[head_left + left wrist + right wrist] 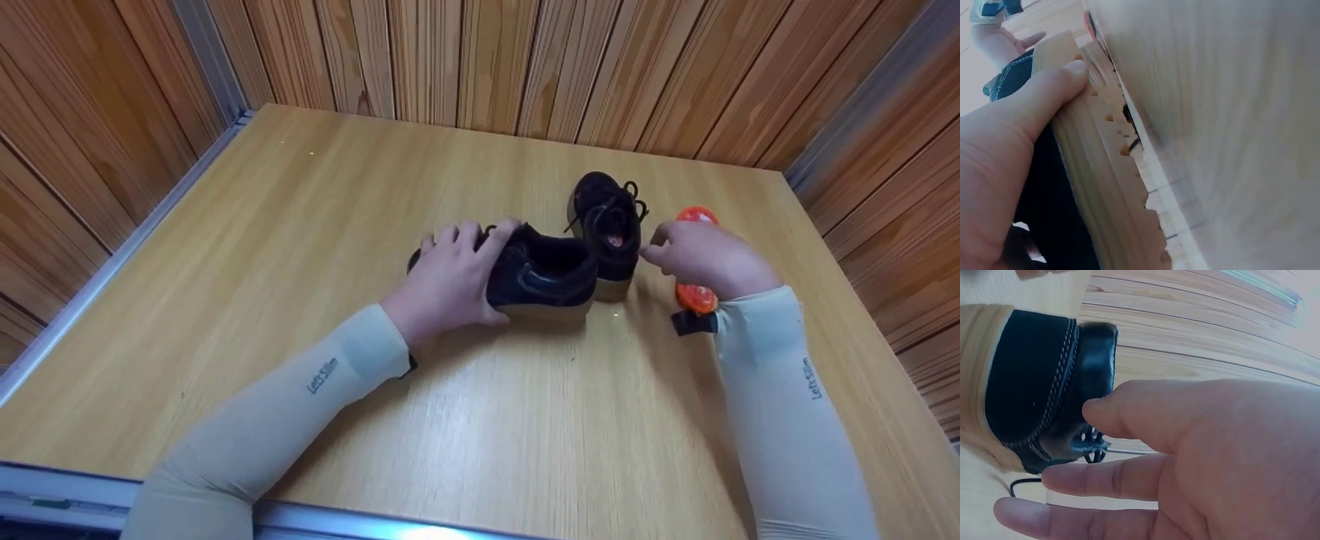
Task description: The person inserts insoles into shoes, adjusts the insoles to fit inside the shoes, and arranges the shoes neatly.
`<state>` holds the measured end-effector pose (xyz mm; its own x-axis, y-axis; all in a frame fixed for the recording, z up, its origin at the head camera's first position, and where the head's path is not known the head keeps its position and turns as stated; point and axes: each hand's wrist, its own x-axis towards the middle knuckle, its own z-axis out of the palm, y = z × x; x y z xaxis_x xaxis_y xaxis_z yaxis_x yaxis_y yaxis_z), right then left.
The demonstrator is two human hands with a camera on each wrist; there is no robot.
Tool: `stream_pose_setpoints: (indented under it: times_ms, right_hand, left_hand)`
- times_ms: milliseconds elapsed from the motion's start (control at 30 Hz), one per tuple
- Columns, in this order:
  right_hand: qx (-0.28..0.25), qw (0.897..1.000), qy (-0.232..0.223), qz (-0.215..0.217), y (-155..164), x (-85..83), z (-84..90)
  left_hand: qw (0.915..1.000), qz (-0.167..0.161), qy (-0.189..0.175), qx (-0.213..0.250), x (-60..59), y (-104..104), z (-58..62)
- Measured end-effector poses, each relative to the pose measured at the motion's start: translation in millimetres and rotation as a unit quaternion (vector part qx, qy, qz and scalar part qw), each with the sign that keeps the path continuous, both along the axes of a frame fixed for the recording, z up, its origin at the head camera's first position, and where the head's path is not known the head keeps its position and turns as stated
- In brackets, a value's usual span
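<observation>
My left hand (pixel 454 281) grips a black lace-up shoe (pixel 544 274) across its toe and upper, with the toe pointing left. In the left wrist view the thumb (pixel 1053 90) presses the side of its thick tan sole (pixel 1103 185). A second black shoe (pixel 600 217) stands behind it on the right, toe toward the back wall, laces loose at the top. My right hand (pixel 705 255) hovers just right of that shoe's heel. Its fingers are fairly straight and hold nothing; in the right wrist view a black shoe (pixel 1033 377) lies beyond the fingertips.
An orange-red object (pixel 697 298) with a black piece (pixel 691 322) at its near end lies partly hidden under my right hand; its kind is unclear. The wooden table (pixel 480 420) meets plank walls (pixel 495 60) at the back and sides. A metal rail (pixel 375 521) runs along the front.
</observation>
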<state>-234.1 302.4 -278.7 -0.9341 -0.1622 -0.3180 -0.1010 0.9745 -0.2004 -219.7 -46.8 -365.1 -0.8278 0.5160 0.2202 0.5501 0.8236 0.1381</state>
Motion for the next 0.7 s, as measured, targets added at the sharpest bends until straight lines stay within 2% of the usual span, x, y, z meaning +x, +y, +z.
stream_pose_setpoints:
  times_ms: [133, 267, 400, 467, 567, 633, 700]
  right_hand:
    - [-0.007, 1.000, 0.002, -0.007, 9, 0.6, 2.6]
    - [-0.013, 1.000, 0.001, -0.020, 14, 0.7, 7.8]
    - [-0.018, 0.999, 0.000, -0.028, 15, 0.7, 10.2]
    - [-0.021, 0.999, -0.001, -0.026, 16, 0.0, 10.1]
    - [-0.031, 0.999, -0.005, -0.027, 22, -1.7, 9.9]
    - [-0.032, 0.999, -0.007, -0.034, 30, -2.8, 10.4]
    - [-0.029, 0.998, -0.006, -0.051, 41, -3.3, 10.6]
  left_hand:
    - [0.9992, -0.010, -0.033, -0.019, 4.4, 5, -3.0]
    - [0.9978, -0.005, -0.050, -0.043, 6.9, 8, -4.9]
    - [0.9959, -0.005, -0.076, -0.050, 7.7, 7, -0.3]
    - [0.9921, -0.010, -0.117, -0.045, 7.3, 4, 7.9]
    - [0.9838, -0.020, -0.176, -0.028, 4.8, -5, 27.4]
    - [0.9805, -0.026, -0.194, -0.022, 1.5, -12, 40.7]
    - [0.9800, -0.029, -0.196, -0.020, -2.7, -18, 50.3]
